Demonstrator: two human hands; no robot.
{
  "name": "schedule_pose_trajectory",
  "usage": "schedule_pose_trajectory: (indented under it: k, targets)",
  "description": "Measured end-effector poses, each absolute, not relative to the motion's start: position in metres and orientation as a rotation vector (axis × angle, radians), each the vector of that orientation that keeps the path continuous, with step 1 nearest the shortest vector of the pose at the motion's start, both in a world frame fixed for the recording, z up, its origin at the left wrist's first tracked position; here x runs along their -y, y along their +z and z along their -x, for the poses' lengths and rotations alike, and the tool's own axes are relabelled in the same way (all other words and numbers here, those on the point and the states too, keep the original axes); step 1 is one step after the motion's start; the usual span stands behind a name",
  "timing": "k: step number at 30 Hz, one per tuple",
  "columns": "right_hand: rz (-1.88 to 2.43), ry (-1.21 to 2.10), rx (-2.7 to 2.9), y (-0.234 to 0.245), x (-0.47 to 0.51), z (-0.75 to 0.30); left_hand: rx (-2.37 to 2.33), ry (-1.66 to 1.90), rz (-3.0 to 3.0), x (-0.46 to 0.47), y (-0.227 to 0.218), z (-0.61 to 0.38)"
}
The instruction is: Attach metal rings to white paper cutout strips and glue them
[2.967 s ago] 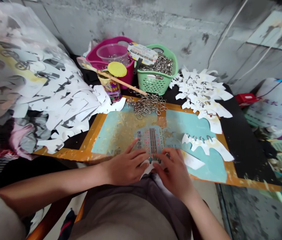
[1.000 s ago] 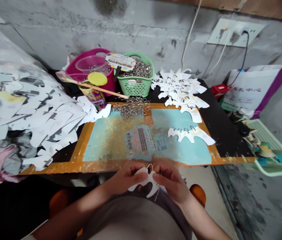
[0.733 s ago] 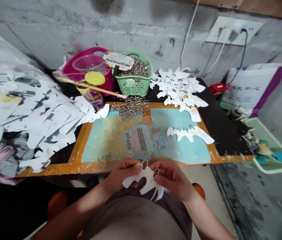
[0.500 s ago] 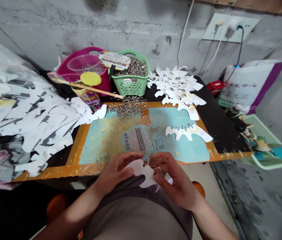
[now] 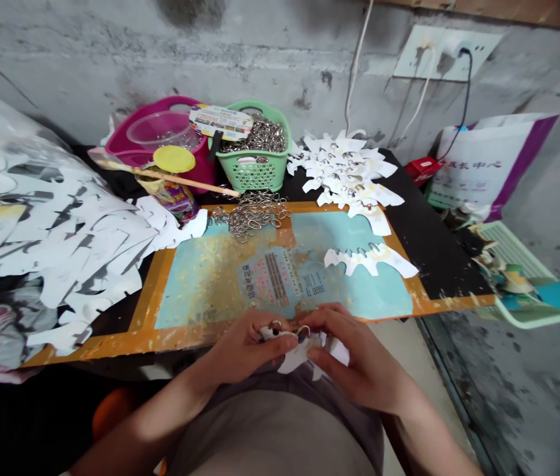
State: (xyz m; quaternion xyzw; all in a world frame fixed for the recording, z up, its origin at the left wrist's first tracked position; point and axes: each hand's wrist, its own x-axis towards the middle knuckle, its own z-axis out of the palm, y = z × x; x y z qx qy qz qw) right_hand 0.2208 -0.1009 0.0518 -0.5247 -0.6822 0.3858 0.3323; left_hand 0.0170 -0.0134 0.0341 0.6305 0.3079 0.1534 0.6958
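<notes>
Over my lap, just off the table's near edge, both hands pinch a small white paper cutout (image 5: 300,350) with metal rings (image 5: 302,330) along its top. My left hand (image 5: 246,347) grips its left end with closed fingers. My right hand (image 5: 359,360) is closed on its right end and on a ring. Part of the cutout is hidden under my fingers. In front of my hands lies the blue and orange board (image 5: 200,277).
One ringed cutout (image 5: 369,259) lies on the board, a stack of them (image 5: 346,173) behind it. Loose rings (image 5: 252,215) sit before a green basket (image 5: 254,170) full of rings. A pink tub (image 5: 160,142), a stick (image 5: 185,178) and heaped white cutouts (image 5: 61,231) are left. Bags (image 5: 488,165) stand right.
My hands lifted the cutout off the board toward my lap and keep turning it between the fingers. The view has drifted slightly, with the table shifting left.
</notes>
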Motion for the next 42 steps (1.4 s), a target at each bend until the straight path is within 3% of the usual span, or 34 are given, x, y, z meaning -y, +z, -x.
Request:
schedule_pose_trajectory:
  k: [11, 22, 28, 33, 42]
  targets:
    - [0.86, 1.367, 1.391, 0.027, 0.09, -0.211, -0.613, 0.486, -1.017, 0.038, 0.017, -0.012]
    - [1.234, 1.068, 1.296, 0.035, 0.094, -0.207, -0.673, 0.616, -0.863, 0.027, 0.013, -0.012]
    - [1.165, 1.159, 1.081, 0.029, 0.092, -0.203, -0.848, 0.74, -0.944, 0.038, 0.005, -0.042]
    - [1.235, 0.904, 0.913, 0.024, 0.085, -0.221, -0.905, 0.848, -0.815, 0.032, -0.003, -0.044]
    - [1.289, 1.212, 1.223, 0.016, 0.08, -0.217, -0.787, 0.924, -0.549, 0.03, 0.0, -0.042]
